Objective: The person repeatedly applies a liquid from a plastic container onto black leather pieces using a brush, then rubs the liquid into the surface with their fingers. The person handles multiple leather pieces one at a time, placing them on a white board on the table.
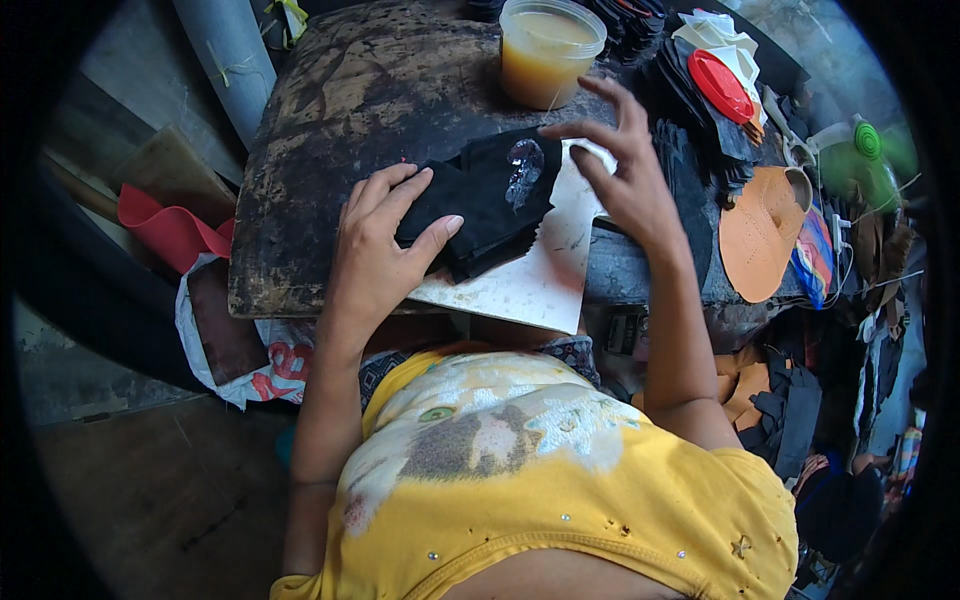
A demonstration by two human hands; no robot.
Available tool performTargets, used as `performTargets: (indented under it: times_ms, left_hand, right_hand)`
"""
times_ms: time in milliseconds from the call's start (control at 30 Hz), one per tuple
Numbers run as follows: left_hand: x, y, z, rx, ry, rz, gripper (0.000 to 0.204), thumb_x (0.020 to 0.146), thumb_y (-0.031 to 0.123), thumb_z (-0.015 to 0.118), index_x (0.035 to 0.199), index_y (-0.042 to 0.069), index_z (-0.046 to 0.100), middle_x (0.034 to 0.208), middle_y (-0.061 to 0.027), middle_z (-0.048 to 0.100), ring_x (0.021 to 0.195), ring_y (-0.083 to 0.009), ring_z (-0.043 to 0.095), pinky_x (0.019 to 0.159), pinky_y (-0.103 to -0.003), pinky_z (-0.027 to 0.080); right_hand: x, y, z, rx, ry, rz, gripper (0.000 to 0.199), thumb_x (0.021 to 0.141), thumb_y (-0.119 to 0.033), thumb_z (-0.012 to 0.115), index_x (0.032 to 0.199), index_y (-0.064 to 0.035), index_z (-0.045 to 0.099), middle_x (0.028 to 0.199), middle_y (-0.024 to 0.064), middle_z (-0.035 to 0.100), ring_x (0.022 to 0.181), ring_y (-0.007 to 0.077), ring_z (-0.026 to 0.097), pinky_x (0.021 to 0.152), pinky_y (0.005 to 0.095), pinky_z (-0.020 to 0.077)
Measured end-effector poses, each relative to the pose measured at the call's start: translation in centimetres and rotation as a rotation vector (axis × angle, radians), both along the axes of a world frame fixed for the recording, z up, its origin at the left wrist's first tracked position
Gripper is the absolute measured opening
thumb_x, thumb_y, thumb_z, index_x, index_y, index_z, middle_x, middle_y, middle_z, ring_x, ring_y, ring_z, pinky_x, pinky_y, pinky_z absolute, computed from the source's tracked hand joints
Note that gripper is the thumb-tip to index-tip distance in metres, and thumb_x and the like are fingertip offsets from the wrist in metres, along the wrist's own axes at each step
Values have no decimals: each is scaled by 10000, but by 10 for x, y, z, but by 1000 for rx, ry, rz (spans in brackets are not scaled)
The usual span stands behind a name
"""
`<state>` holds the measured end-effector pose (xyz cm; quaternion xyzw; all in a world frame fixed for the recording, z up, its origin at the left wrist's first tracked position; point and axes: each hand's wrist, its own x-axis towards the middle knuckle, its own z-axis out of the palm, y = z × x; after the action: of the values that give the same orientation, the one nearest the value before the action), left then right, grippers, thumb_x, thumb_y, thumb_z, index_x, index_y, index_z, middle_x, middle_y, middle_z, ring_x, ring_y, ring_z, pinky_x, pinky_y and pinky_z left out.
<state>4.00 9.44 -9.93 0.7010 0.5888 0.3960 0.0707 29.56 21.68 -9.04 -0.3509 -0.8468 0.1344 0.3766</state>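
Black pieces: a stack of black cut pieces (490, 205) lies on a pale sheet near the front edge of a worn work board, fanned slightly, the top piece carrying a shiny wet smear (524, 170).
Left hand: the left hand (385, 235) rests flat on the stack's left side, fingers spread over the black material and thumb pressing its lower edge; it pins the pieces down rather than closing around them.
Right hand: the right hand (620, 170) hovers at the stack's upper right corner, fingers loose and spread, index fingertip touching or just above the top piece; nothing is gripped in it.
Sheet: the pale sheet (540, 275) sticks out past the board's front edge, towards the person's yellow shirt (560, 480).
Board: the dark, scuffed work board (350, 110) bears the sheet and, beyond the stack, a clear tub of amber glue (545, 50).
Right of the board: more dark cut pieces (690, 110), a red lid (720, 85), a tan leather piece (760, 230) and a green-capped bottle (860, 150) lie crowded together.
Left of the board: a red folded strip (165, 225) and a grey pipe (225, 55).
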Motion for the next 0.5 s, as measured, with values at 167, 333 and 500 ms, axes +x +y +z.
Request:
performTargets:
  times_ms: [167, 333, 500]
  left_hand:
    - [0, 2, -1, -28, -4, 15, 474, 813, 251, 782, 1174, -36, 673, 1206, -175, 628, 1140, -320, 572, 996, -411, 453]
    - [3, -1, 0, -26, 19, 24, 469, 818, 248, 768, 1202, -3, 669, 1205, -165, 626, 1131, -319, 572, 996, -412, 449]
    - [7, -5, 2, -35, 175, 25, 441, 849, 284, 721, 1262, 137, 665, 1233, -160, 605, 1161, -321, 552, 1004, -443, 419]
  right_hand:
    - [-4, -6, -30, 104, -232, -196, 577, 792, -46, 567, 1281, -339, 657, 1562, 155, 276, 1450, 403, 235, 1170, 545, 183]
    - [8, -26, -39, 177, -226, -53, 657, 716, 20, 589, 1256, -342, 683, 1559, 126, 329, 1441, 377, 263, 1139, 531, 238]
    - [11, -22, -32, 61, -53, -1, 418, 839, -209, 548, 1215, -257, 727, 1579, 131, 309, 1460, 369, 237, 1190, 544, 152]
